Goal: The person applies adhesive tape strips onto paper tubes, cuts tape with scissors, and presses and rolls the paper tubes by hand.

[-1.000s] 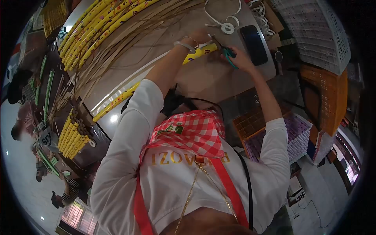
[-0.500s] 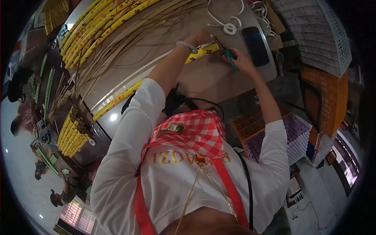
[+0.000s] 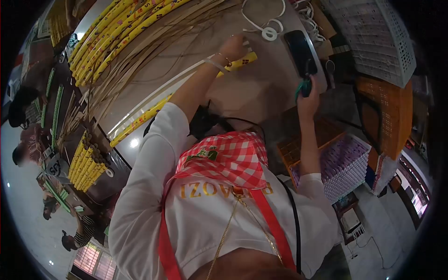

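Observation:
My left hand (image 3: 232, 49), a bracelet at its wrist, is closed over the far end of a white strip (image 3: 191, 69). The strip runs along a long yellow printed tube (image 3: 148, 113) lying on the table, and my forearm crosses above both. The tube's far end (image 3: 246, 60) shows just beside that hand. My right hand (image 3: 309, 101) is closed around green-handled scissors (image 3: 304, 87) at the table's right edge, the dark blades pointing away from me near a black phone (image 3: 300, 52).
Yellow tubes (image 3: 109, 35) and brown strips (image 3: 154, 56) cover the table's far left. A white coil (image 3: 269, 33) lies at the back. More tubes (image 3: 86, 163) are stacked at left. Crates (image 3: 385, 112) stand at right. Other people are at the far left.
My right hand has drawn the scissors away from the strip's end, to the right and nearer me. My left hand has shifted slightly away from me and left.

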Available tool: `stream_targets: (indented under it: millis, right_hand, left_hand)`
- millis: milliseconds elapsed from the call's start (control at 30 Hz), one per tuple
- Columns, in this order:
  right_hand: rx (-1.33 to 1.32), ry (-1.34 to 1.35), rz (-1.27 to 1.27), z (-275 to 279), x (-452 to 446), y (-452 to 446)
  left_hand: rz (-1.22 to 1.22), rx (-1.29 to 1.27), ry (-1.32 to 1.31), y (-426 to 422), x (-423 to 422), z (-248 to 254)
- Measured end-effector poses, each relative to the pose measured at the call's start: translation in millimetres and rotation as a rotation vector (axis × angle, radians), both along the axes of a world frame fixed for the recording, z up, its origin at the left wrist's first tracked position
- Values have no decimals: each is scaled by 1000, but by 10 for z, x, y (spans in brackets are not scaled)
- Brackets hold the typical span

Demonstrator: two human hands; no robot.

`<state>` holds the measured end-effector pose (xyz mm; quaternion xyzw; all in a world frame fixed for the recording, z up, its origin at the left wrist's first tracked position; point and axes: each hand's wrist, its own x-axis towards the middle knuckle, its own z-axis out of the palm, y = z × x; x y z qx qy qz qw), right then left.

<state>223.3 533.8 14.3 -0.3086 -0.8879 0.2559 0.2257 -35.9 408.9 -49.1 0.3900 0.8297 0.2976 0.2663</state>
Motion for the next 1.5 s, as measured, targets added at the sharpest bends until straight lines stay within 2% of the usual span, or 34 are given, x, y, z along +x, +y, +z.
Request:
stream_targets:
  millis: [67,100,167,200,233,267,367,400,433,467,500,600,633,733,800,833,867,933,967,1033,1067,1133,1167,1233,1267,1333,1400,1433,1500]
  right_hand:
    - [-170,-360,-40,50,88,-175]
    - [-87,-293,43,-123,159,-223]
    - [-95,-255,57,-280,118,-295]
    - [-102,-212,81,-317,55,-347]
    - [-207,-408,23,-174,-73,-385]
    - [-210,-404,18,-216,-115,-360]
    - [226,-508,108,-331,-344,-223]
    - [228,-504,105,-238,-447,-207]
    - [202,-608,110,-93,-580,-190]
    - [179,-711,115,-24,-681,-160]
    - [306,-355,144,-100,-740,-103]
    - [274,-212,304,-88,-1258,8]
    - [286,-205,309,-160,-1406,39]
    - [97,-271,284,-265,-1731,24]
    - [146,-405,274,-406,-1813,14]
    - [202,-392,319,-612,-1838,69]
    - [66,-267,217,-535,-1812,-9]
    - [246,-209,298,-931,-1848,103]
    - [295,-314,313,-637,-1807,15]
    - [228,-423,289,-532,-1868,-24]
    - [23,-356,257,-624,-1892,23]
    - [201,-572,272,-492,-1957,-26]
    - [204,-560,260,-496,-1984,-56]
    - [300,-386,279,-602,-1939,-79]
    - [200,-428,330,-660,-1951,-20]
    - [379,-302,203,-883,-1858,-3]
    - [265,-89,44,-732,-1637,-91]
    - [256,-102,-26,-548,-1360,-119]
    - [-141,265,-11,-90,-862,-263]
  left_hand:
    - [153,147,153,-27,69,-26]
    - [146,148,149,-57,96,10]
    - [274,247,378,-157,161,169]
    - [320,338,375,-219,239,274]
    - [314,338,376,-311,300,290]
    - [261,370,350,-424,344,284]
    - [206,348,312,-808,492,425]
    - [209,291,294,-958,541,486]
    - [209,295,297,-1119,568,520]
    - [260,182,262,-1284,581,540]
    - [312,69,225,-1426,574,550]
    - [338,138,334,-1735,513,563]
    - [347,170,331,-1811,494,605]
    - [473,154,332,-2017,483,816]
    - [499,170,360,-2272,434,798]
    - [532,168,358,-2367,457,895]
    - [548,140,383,-2472,476,940]
    - [632,139,404,-2719,523,839]
    - [679,119,388,-2823,551,782]
    - [690,128,409,-2922,614,780]
    - [692,144,405,-2957,633,734]
    - [691,164,415,-2991,650,664]
    - [690,185,417,-2992,664,646]
    - [681,178,397,-2977,677,681]
    - [671,195,379,-3007,675,687]
    - [611,187,378,-3082,673,740]
    - [686,127,390,-3295,634,593]
    - [670,137,388,-3347,673,717]
    - [683,64,410,-3623,621,609]
